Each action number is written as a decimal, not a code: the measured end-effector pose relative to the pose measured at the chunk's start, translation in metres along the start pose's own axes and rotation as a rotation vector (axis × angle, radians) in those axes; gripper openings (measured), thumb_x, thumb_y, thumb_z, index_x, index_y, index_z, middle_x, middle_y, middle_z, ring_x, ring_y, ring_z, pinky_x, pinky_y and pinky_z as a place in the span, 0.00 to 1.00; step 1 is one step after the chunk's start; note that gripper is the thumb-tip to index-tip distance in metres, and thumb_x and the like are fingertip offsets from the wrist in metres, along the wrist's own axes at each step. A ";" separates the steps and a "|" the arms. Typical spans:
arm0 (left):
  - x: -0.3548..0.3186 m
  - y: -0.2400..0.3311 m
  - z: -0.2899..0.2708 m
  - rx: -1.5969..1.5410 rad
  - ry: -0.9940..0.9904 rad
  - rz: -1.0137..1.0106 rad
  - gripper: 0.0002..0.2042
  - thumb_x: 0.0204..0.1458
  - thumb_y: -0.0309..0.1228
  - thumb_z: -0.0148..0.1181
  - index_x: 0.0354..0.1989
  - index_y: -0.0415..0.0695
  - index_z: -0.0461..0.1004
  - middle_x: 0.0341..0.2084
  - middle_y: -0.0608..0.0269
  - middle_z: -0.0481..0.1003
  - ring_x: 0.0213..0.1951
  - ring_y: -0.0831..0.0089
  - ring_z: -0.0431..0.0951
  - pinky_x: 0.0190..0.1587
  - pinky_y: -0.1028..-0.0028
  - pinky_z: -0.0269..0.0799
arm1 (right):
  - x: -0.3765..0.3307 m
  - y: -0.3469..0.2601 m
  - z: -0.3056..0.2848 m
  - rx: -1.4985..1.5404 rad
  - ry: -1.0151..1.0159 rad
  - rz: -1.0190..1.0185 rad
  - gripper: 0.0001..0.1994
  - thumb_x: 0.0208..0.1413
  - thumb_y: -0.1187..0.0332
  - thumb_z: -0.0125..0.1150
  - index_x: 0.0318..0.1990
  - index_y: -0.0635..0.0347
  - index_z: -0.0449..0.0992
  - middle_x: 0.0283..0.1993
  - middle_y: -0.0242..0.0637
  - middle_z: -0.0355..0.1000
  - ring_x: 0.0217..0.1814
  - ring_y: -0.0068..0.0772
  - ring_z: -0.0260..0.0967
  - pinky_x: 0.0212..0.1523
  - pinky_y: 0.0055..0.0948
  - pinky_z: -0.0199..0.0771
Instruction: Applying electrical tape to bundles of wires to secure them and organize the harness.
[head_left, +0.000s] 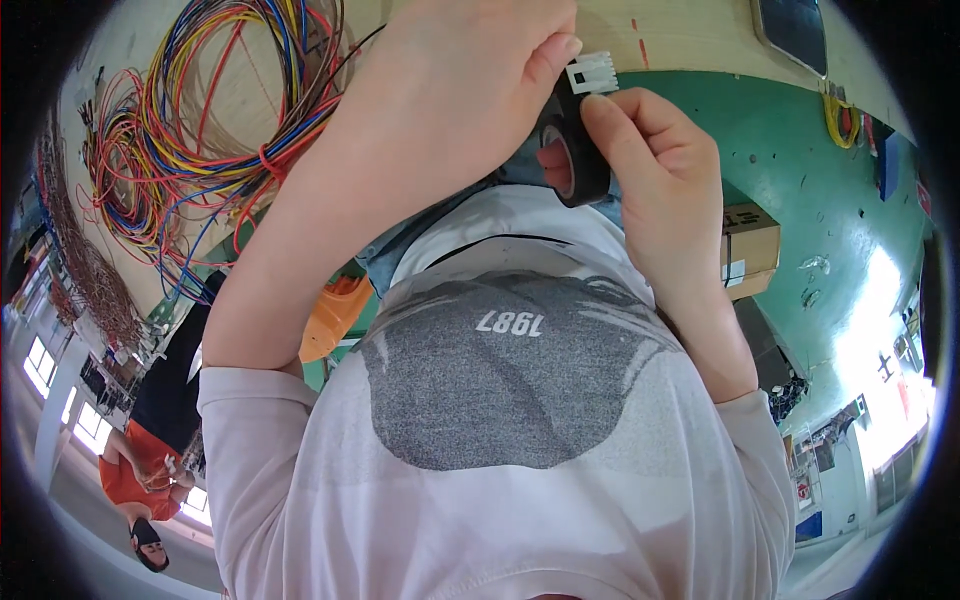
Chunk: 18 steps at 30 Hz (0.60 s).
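Observation:
At the upper middle, my left hand [470,70] is closed, with its thumb and fingertips at the edge of a white plastic connector [596,72]. What lies inside that grip is mostly hidden. Below the connector hangs a roll of black tape [590,175], with a black strip running up from it to the connector. My right hand [665,160] pinches at this strip, its thumb just under the connector and its forefinger curled close by. Fingertips show in the hole of the roll; I cannot tell which hand they belong to.
Coiled red, yellow, blue and black wires [215,120] lie on the pale tabletop [690,35] to the left. A phone-like dark device [790,35] rests at far right, near a yellow wire coil [840,120]. A cardboard box [752,250] stands on the green floor [840,220]. A person [145,465] is at lower left.

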<state>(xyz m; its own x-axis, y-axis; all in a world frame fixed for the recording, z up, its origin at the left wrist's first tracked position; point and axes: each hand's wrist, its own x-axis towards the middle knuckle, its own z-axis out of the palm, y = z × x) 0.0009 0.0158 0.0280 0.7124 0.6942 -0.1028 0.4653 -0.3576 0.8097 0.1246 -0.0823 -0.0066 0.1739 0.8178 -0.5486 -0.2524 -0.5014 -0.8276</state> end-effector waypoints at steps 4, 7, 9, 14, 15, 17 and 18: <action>0.001 -0.002 -0.001 -0.013 -0.011 0.016 0.04 0.47 0.23 0.49 0.24 0.35 0.63 0.23 0.51 0.64 0.28 0.53 0.65 0.30 0.66 0.62 | -0.002 0.001 0.001 0.008 -0.001 -0.004 0.09 0.53 0.71 0.50 0.25 0.67 0.70 0.19 0.33 0.70 0.22 0.16 0.66 0.24 0.16 0.64; 0.002 0.001 -0.002 -0.008 -0.025 0.004 0.04 0.47 0.22 0.49 0.24 0.36 0.64 0.24 0.50 0.64 0.29 0.53 0.66 0.31 0.66 0.62 | 0.000 0.006 0.002 0.035 0.019 -0.017 0.09 0.54 0.71 0.50 0.26 0.68 0.70 0.21 0.34 0.70 0.22 0.17 0.66 0.25 0.16 0.66; 0.002 0.004 -0.002 -0.005 -0.026 -0.026 0.03 0.47 0.22 0.49 0.24 0.36 0.64 0.24 0.50 0.64 0.29 0.52 0.66 0.31 0.66 0.62 | 0.000 0.010 0.002 0.058 0.009 -0.035 0.08 0.55 0.72 0.50 0.28 0.69 0.70 0.22 0.34 0.70 0.23 0.18 0.66 0.26 0.17 0.66; 0.009 0.004 -0.009 0.186 -0.227 -0.068 0.06 0.48 0.23 0.46 0.23 0.34 0.66 0.26 0.49 0.65 0.29 0.52 0.67 0.32 0.66 0.64 | 0.003 0.019 0.000 0.090 -0.029 -0.125 0.08 0.56 0.73 0.47 0.31 0.69 0.69 0.25 0.35 0.71 0.26 0.19 0.67 0.29 0.17 0.68; 0.007 0.001 -0.010 0.194 -0.220 -0.070 0.06 0.48 0.23 0.46 0.23 0.34 0.66 0.26 0.49 0.65 0.29 0.52 0.67 0.32 0.66 0.64 | 0.004 0.021 0.001 0.097 -0.034 -0.116 0.08 0.56 0.73 0.47 0.32 0.69 0.69 0.25 0.35 0.71 0.26 0.19 0.66 0.30 0.17 0.67; 0.004 -0.004 -0.010 0.332 -0.190 0.245 0.07 0.48 0.23 0.45 0.21 0.34 0.66 0.25 0.49 0.65 0.29 0.53 0.67 0.32 0.67 0.64 | 0.005 0.022 0.001 0.105 -0.038 -0.115 0.08 0.56 0.74 0.46 0.32 0.70 0.70 0.26 0.35 0.71 0.27 0.18 0.66 0.30 0.17 0.67; 0.004 -0.001 -0.009 0.337 -0.187 0.251 0.07 0.48 0.23 0.45 0.21 0.34 0.66 0.25 0.49 0.65 0.29 0.53 0.67 0.32 0.67 0.64 | 0.005 0.023 0.001 0.082 -0.039 -0.155 0.08 0.56 0.74 0.46 0.33 0.70 0.70 0.26 0.34 0.70 0.27 0.18 0.66 0.30 0.16 0.66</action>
<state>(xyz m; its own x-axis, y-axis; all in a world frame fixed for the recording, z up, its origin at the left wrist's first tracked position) -0.0012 0.0249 0.0316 0.8932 0.4463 -0.0552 0.3888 -0.7049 0.5933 0.1189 -0.0891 -0.0281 0.1800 0.8946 -0.4090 -0.3030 -0.3451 -0.8883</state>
